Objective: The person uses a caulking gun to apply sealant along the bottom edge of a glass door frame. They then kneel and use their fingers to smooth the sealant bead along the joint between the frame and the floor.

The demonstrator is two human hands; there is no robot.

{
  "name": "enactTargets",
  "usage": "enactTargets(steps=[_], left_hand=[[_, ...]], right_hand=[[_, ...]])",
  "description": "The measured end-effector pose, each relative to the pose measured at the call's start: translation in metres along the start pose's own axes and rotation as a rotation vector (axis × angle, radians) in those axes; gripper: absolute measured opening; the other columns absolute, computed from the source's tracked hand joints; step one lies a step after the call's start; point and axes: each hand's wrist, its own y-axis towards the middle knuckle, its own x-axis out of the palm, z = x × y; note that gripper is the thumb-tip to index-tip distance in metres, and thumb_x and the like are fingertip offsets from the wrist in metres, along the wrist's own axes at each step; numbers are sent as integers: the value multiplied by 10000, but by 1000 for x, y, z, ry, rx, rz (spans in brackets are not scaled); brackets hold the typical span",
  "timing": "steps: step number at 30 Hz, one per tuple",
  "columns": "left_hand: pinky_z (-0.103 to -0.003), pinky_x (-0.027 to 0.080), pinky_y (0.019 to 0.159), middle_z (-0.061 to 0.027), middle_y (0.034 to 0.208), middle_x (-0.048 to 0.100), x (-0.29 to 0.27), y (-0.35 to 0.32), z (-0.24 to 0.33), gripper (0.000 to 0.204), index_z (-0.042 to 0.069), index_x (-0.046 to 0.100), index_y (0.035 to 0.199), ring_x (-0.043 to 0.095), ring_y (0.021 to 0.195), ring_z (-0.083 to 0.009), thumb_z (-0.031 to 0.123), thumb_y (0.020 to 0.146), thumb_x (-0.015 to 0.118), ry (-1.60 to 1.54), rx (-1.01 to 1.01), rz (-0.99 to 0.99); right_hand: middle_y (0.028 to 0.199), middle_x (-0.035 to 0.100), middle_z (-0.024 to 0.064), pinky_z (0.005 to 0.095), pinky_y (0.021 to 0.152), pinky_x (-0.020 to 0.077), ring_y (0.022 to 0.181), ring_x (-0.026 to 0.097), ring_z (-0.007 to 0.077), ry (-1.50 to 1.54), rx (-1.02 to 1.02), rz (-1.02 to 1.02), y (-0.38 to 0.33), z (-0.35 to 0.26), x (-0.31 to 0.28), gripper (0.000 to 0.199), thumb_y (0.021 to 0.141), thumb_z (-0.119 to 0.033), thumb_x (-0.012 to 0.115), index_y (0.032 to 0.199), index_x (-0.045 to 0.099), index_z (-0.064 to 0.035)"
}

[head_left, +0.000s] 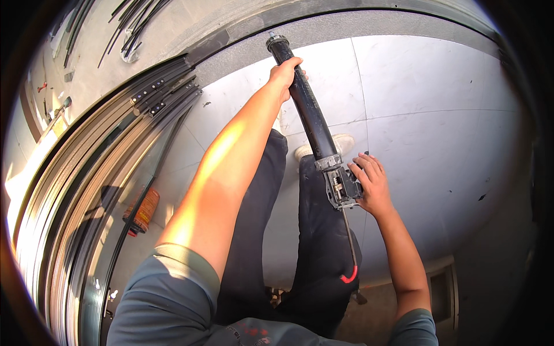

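Grey sleeves and dark trousers fill the lower view above the pale tiled floor (438, 86). Black caulking gun (311, 121) runs diagonally from the frame channel down toward the body. Left hand (284, 74) grips the barrel near the nozzle; right hand (369, 183) closes around the trigger grip, nearer the body.

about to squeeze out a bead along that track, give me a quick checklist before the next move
1. Left hand wrapped around the front of the black caulking gun tube: ok.
2. Right hand at the trigger frame, fingers closed on it: ok.
3. Nozzle tip close to the grey strip beside the dark rails: ok; contact cannot tell.
4. Plunger rod with red hook sticking out behind: ok.
5. Sealant flowing: cannot tell.
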Motion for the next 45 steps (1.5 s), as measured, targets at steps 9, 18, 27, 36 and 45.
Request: enactTargets(steps=[9, 18, 27, 36, 45], left_hand=[[-449, 604, 738, -146, 929, 686, -9, 37, 2, 441, -5, 561, 1207, 717, 832, -260, 301, 923, 704, -14, 39, 0], [-450, 608, 724, -138, 883, 679, -13, 50, 1, 391, 13, 543, 1167, 714, 794, -259, 297, 937, 683, -61, 52, -15], [-446, 609, 709, -147, 879, 678, -14, 59, -1, 397, 4, 530, 1182, 710, 778, -261, 290, 946, 670, -91, 78, -13], [-439, 606, 714, -149, 871, 673, -8, 68, -7, 400, -7, 524, 1179, 700, 769, -260, 295, 955, 660, -143, 108, -32], [-436, 608, 724, -155, 887, 669, 2, 74, -8, 410, -16, 513, 1187, 702, 787, -265, 294, 958, 653, -147, 115, -41]], right_hand=[[1276, 612, 113, 509, 1110, 429, 1277, 569, 342, -47, -45, 26, 28, 24, 13, 735, 573, -34, 807, 1280, 617, -103], [1265, 613, 109, 503, 1087, 445, 1263, 577, 343, -74, -87, 22, 38, 34, 5, 715, 596, -19, 788, 1285, 615, -97], [1247, 610, 102, 509, 1089, 442, 1257, 577, 340, -134, -127, 15, 44, 46, 2, 710, 593, -19, 785, 1277, 611, -101], [1162, 607, 79, 515, 1093, 451, 1149, 597, 308, -204, -171, 17, 52, 63, -8, 704, 532, -30, 805, 1205, 610, -102], [1084, 615, 69, 506, 1080, 456, 1057, 616, 283, -254, -187, 67, 54, 72, -13, 506, 664, -68, 781, 1146, 632, -97]])
